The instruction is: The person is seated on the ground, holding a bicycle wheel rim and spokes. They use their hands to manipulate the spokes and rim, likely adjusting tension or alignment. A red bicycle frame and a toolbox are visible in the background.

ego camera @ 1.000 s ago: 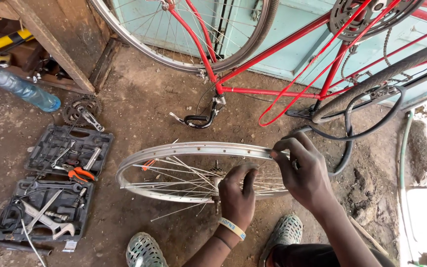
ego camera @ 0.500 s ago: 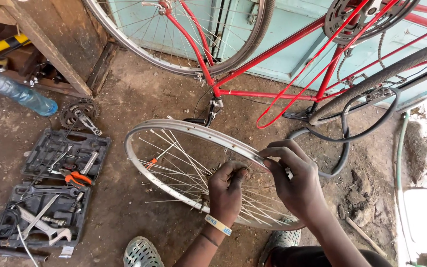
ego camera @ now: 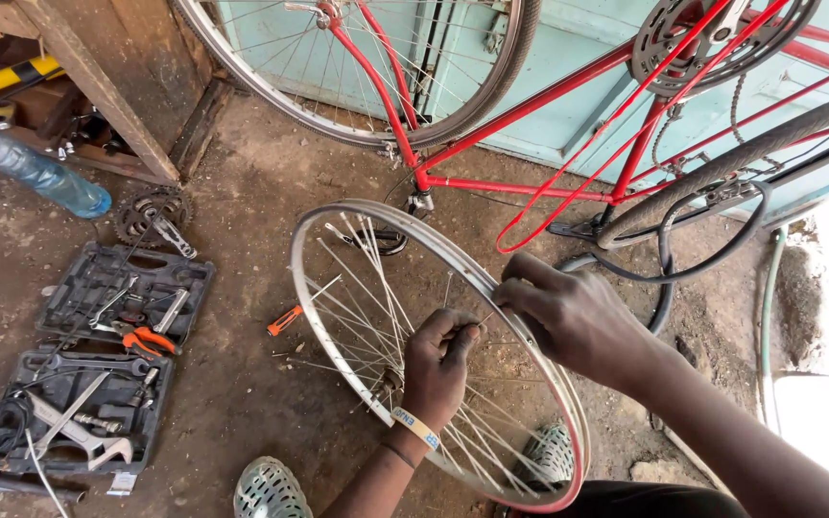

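On the dirt floor, the left hand [ego camera: 438,369] pinches a spoke [ego camera: 486,317] inside the wheel [ego camera: 338,216]. The right hand [ego camera: 573,317] grips the rim [ego camera: 568,422]. The wheel looks light and stiff, best held at the rim; its spokes are thin and bendable.

Bare forearms, a pale wristband [ego camera: 416,426], grey-green perforated clogs [ego camera: 268,491]

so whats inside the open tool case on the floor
The open tool case holds orange-handled pliers, a wrench, a black cable and small metal tools; anything beneath them is hidden.
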